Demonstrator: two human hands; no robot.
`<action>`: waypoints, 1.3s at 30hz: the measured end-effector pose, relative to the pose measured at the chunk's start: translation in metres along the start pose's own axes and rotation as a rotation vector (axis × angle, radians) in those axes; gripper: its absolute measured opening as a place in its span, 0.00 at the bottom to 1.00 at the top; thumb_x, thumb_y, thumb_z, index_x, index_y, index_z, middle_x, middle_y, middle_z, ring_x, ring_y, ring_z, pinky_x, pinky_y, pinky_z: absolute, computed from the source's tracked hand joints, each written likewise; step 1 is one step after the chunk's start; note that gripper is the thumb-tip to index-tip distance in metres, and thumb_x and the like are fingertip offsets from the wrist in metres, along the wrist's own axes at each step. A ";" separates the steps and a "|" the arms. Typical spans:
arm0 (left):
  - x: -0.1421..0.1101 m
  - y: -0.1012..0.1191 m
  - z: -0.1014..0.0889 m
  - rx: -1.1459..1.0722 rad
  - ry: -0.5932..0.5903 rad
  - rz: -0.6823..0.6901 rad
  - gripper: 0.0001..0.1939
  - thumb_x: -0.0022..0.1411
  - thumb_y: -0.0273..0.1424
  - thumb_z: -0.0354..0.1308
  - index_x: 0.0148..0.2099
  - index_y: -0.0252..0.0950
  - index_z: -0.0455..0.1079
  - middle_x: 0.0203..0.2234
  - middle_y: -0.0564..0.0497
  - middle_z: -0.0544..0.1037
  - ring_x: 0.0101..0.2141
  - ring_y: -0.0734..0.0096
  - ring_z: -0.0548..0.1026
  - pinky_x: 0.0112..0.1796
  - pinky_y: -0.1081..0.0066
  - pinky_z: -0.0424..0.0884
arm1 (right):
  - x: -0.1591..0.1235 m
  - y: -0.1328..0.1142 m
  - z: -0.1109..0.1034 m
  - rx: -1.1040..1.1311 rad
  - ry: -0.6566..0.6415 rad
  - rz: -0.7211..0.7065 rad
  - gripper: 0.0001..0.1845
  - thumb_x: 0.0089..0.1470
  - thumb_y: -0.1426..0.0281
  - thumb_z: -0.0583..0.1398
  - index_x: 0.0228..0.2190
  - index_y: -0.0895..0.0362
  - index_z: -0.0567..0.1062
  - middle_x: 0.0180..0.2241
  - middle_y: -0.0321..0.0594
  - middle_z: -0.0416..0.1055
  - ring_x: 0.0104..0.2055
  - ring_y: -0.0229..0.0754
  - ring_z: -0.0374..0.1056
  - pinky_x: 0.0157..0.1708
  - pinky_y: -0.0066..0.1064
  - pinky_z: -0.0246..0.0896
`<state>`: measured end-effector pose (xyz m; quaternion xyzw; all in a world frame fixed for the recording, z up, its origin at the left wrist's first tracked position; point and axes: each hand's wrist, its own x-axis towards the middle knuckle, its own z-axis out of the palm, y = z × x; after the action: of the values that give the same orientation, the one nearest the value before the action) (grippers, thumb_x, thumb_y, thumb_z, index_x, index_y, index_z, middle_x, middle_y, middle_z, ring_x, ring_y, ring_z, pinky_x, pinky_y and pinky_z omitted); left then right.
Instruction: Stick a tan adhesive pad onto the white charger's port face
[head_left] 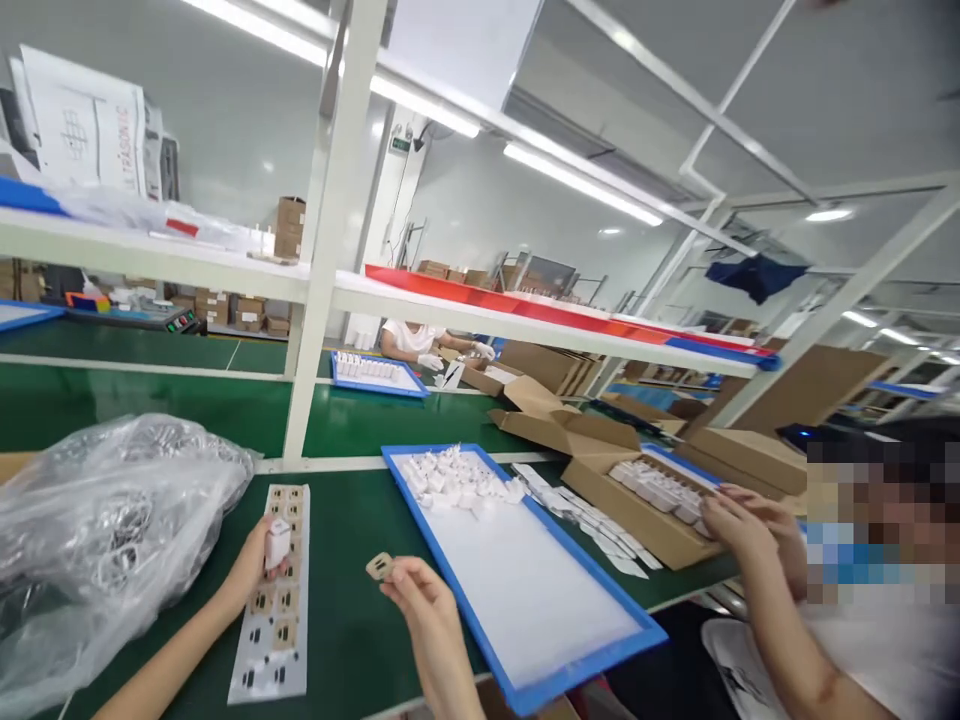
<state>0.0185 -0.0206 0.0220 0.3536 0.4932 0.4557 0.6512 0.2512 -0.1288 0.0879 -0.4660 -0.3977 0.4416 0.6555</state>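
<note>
Right hand [420, 590] raised, pinching sticker [379, 567]; left hand [259, 560] gripping charger [277, 543].

green table [352, 610], blue-rimmed white tray [540, 600], white charger [277, 543], tan sticker [379, 567], brown cartons [645, 520].

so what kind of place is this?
Most likely a factory assembly or packing line. The left hand holds a small white part over a label sheet, the right hand pinches a label, and blue-rimmed trays and cardboard boxes line green benches.
</note>
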 end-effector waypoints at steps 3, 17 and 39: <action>0.000 0.003 0.006 0.004 0.056 0.010 0.28 0.62 0.57 0.59 0.27 0.37 0.66 0.12 0.58 0.65 0.11 0.76 0.59 0.17 0.75 0.51 | 0.070 -0.030 0.020 0.163 0.074 -0.011 0.26 0.36 0.49 0.80 0.25 0.56 0.82 0.29 0.39 0.77 0.34 0.42 0.72 0.40 0.32 0.70; -0.017 0.110 0.051 0.206 -0.072 0.483 0.32 0.71 0.63 0.47 0.56 0.45 0.74 0.45 0.46 0.75 0.46 0.55 0.70 0.48 0.62 0.64 | 0.153 -0.065 0.108 0.424 -0.245 0.198 0.25 0.32 0.53 0.82 0.22 0.56 0.81 0.28 0.36 0.73 0.34 0.39 0.66 0.36 0.31 0.67; -0.054 0.139 0.036 0.534 -0.155 0.665 0.22 0.65 0.51 0.68 0.53 0.44 0.72 0.40 0.50 0.75 0.37 0.63 0.73 0.39 0.67 0.70 | 0.094 -0.078 0.111 0.372 -0.439 0.110 0.21 0.50 0.52 0.75 0.21 0.53 0.79 0.27 0.38 0.68 0.32 0.42 0.63 0.35 0.34 0.67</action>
<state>0.0139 -0.0260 0.1750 0.6825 0.4029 0.4691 0.3897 0.1921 -0.0242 0.2011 -0.2522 -0.4165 0.6318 0.6032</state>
